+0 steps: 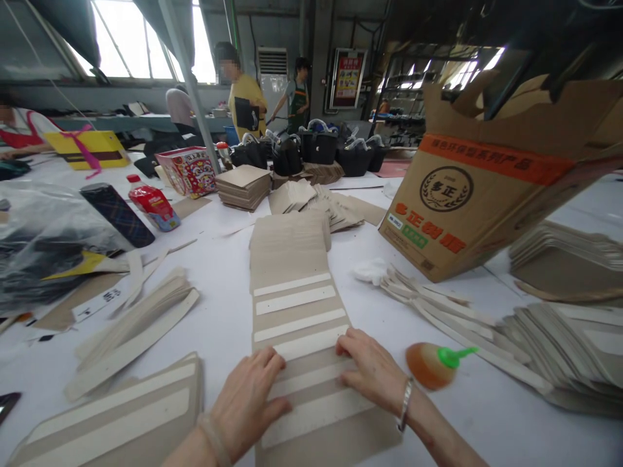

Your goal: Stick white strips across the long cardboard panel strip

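A row of overlapping grey-brown cardboard panels (289, 256) runs away from me, the nearer ones bearing pale cream strips (294, 298). My left hand (253, 395) rests at the left end of one cream strip (311, 342), thumb apart from the bent fingers. At that strip's right end, my right hand (370, 370) touches down with its fingertips, the thumb lower on the panel. Neither hand is closed around anything. Just right of my right hand lies a squeeze bottle (431, 366) of amber liquid with a green nozzle.
Loose strips lie in bundles left (141, 324) and right (452, 327). Panel stacks flank me, one at left (111, 415) and one at right (569, 350). A large carton (438, 207) stands at right. A red drink bottle (153, 201) and black bags (318, 146) are farther back; people work beyond.
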The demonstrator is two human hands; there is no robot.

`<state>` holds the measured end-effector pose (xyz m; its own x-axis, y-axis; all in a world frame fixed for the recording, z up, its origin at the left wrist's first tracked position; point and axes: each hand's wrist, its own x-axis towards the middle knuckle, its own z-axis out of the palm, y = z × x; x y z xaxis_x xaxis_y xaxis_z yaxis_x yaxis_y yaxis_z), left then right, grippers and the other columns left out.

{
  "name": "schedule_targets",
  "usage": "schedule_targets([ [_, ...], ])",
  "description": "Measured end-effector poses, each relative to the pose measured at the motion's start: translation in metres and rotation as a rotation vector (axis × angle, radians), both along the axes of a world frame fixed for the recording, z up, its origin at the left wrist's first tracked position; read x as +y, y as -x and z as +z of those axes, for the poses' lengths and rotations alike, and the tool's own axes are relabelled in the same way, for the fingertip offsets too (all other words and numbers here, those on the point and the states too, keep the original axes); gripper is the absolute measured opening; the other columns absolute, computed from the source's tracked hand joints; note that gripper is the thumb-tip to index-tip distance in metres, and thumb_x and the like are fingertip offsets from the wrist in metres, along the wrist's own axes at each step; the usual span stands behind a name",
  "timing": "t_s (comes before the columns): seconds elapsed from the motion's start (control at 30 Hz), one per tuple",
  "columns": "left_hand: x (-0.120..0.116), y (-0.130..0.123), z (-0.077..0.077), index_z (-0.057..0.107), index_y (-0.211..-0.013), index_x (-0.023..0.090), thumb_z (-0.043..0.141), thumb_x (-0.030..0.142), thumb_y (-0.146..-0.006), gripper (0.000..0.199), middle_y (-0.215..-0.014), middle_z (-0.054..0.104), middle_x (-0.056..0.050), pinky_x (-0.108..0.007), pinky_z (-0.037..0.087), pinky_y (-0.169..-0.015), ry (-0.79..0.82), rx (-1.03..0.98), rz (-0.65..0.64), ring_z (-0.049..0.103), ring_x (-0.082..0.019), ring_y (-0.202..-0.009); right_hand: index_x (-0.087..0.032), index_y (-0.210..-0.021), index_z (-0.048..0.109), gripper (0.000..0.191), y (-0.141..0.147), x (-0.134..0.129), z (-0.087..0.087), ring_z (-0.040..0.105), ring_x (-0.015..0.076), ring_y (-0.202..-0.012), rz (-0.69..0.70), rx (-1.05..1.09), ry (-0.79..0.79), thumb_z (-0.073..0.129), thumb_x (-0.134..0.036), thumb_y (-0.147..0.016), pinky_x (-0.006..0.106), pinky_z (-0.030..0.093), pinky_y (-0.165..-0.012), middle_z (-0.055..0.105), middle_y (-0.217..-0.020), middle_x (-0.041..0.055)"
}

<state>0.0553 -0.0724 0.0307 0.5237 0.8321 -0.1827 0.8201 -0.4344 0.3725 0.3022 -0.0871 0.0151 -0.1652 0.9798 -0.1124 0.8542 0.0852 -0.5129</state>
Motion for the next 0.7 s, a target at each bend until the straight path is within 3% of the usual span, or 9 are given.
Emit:
schedule_targets([
  [0.23, -0.006, -0.018, -0.006, 0.054, -0.093, 0.019, 0.064, 0.026, -0.069, 0.027, -0.103, 0.054, -0.004, -0.036, 0.035, -0.08, -0.021, 0.125, 0.046, 0.047, -0.024, -0.095, -0.019, -0.082, 0.055, 0.022, 0.008, 0.0, -0.009, 0.046, 0.0196, -0.092, 0.027, -0.113, -0.087, 0.065, -0.017, -0.063, 0.031, 0.03, -0.079, 0.054, -0.095, 0.0017],
  [0.4, -0.008, -0.017, -0.012, 0.053, -0.089, 0.018, 0.065, 0.026, -0.065, 0.028, -0.097, 0.056, -0.004, -0.038, 0.032, -0.08, -0.012, 0.086, 0.073, 0.046, -0.024, -0.091, -0.018, -0.079, 0.049, 0.023, 0.013, -0.006, -0.009, 0.046, 0.0199, -0.089, 0.013, -0.086, -0.093, 0.058, -0.012, -0.059, 0.033, 0.027, -0.078, 0.056, -0.09, 0.0011],
  [0.53, -0.005, -0.011, -0.013, 0.051, -0.097, 0.018, 0.062, 0.023, -0.063, 0.035, -0.097, 0.058, -0.001, -0.034, 0.031, -0.081, 0.093, 0.01, 0.121, 0.049, -0.021, -0.091, -0.019, -0.08, 0.047, 0.027, 0.015, -0.008, -0.005, 0.047, 0.0188, -0.086, -0.001, -0.016, -0.051, 0.05, -0.008, -0.055, 0.033, 0.026, -0.078, 0.057, -0.088, 0.0004],
  [0.7, 0.024, -0.004, 0.001, 0.052, -0.099, 0.023, 0.056, 0.025, -0.07, 0.029, -0.095, 0.06, 0.002, -0.029, 0.034, -0.078, 0.018, -0.037, 0.197, 0.053, -0.018, -0.091, -0.019, -0.086, 0.047, 0.028, 0.019, 0.026, 0.012, 0.051, 0.0185, -0.093, -0.001, -0.043, -0.077, 0.053, -0.008, -0.061, 0.032, 0.027, -0.08, 0.059, -0.094, 0.0004],
])
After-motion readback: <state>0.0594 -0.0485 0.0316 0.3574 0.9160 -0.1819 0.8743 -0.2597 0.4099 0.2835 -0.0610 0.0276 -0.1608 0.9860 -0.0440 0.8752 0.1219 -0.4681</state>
